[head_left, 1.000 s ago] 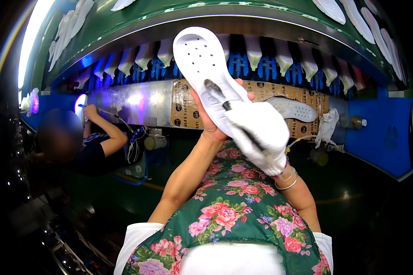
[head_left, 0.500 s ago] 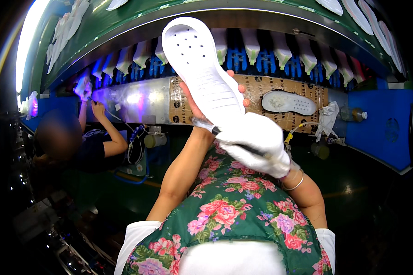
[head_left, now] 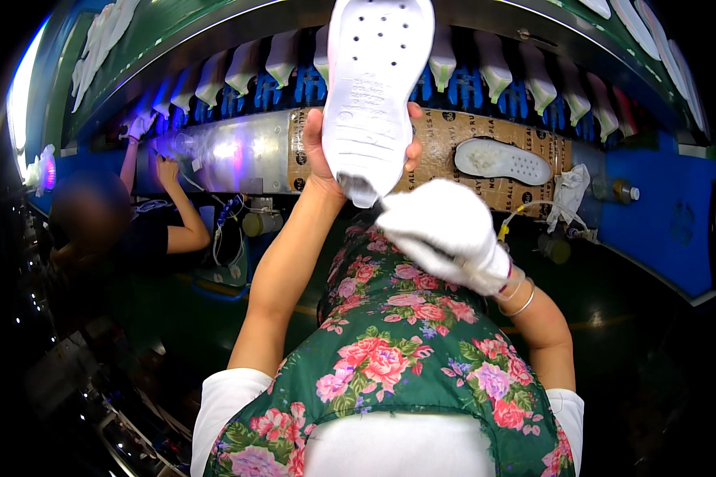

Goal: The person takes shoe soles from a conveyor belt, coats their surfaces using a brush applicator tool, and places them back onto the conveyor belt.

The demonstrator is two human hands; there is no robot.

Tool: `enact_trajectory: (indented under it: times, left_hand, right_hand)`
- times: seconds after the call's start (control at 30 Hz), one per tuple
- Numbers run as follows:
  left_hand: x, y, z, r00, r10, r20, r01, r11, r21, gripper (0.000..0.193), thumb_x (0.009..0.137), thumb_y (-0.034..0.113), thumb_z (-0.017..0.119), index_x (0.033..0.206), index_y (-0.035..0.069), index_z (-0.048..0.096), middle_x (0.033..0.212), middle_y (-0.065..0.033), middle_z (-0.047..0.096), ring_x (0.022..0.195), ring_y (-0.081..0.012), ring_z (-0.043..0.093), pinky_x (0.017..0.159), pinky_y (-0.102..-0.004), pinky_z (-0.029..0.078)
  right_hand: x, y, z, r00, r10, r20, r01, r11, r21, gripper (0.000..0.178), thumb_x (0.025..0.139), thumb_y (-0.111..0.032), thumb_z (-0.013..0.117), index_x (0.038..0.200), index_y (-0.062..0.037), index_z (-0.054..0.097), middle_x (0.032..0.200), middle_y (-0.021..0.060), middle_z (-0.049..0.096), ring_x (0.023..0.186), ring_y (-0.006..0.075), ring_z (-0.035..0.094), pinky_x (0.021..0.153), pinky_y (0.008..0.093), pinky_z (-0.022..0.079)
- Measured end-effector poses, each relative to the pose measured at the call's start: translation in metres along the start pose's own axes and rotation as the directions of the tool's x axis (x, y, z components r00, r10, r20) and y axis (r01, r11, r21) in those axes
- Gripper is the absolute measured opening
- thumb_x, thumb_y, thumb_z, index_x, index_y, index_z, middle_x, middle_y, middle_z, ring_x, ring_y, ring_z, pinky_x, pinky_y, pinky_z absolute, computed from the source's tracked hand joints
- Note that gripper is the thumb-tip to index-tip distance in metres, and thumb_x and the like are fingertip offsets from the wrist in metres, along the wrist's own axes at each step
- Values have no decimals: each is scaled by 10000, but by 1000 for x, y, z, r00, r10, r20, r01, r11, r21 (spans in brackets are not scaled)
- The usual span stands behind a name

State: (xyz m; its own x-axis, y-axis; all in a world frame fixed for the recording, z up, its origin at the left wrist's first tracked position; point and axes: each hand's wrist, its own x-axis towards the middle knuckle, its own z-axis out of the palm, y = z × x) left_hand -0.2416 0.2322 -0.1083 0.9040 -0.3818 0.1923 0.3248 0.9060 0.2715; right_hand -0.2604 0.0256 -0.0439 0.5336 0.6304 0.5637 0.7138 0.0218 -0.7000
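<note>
I see my bare left hand [head_left: 326, 151] raised in front of me, its fingers [head_left: 413, 151] clamped around the heel end of a white shoe sole [head_left: 378, 87] that stands nearly upright, its perforated face toward me, against the row of white lasts [head_left: 493, 67] on the far machine. My gloved right hand [head_left: 445, 234] sits just below and right of the sole's heel, fingers curled together, though I cannot tell whether they grip anything. A second white sole [head_left: 501, 161] lies flat on the cardboard-lined ledge [head_left: 445, 135] to the right, and another person's hand [head_left: 167, 171] works at the far left.
</note>
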Motion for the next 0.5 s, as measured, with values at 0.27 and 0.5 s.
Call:
enact_trajectory:
  times: [0.27, 0.5]
  left_hand:
    - [10, 9, 8, 974, -227, -1, 224, 964, 143, 1060, 744, 827, 602, 1458, 60, 437, 1251, -264, 502, 840, -327, 572, 602, -379, 459]
    - [21, 15, 16, 935, -345, -78, 351, 934, 72, 809, 900, 596, 530, 1461, 20, 444, 1208, -263, 607, 889, -390, 656, 750, -445, 555]
  right_hand:
    - [-3, -7, -10, 976, 188, -112, -169, 973, 159, 254, 740, -47, 802, 989, -80, 761, 982, 93, 750, 836, 267, 714, 744, 352, 557]
    - [-13, -13, 8, 999, -33, -38, 31, 999, -29, 347, 725, -35, 795, 1062, -98, 738, 984, 109, 740, 818, 275, 707, 710, 368, 553]
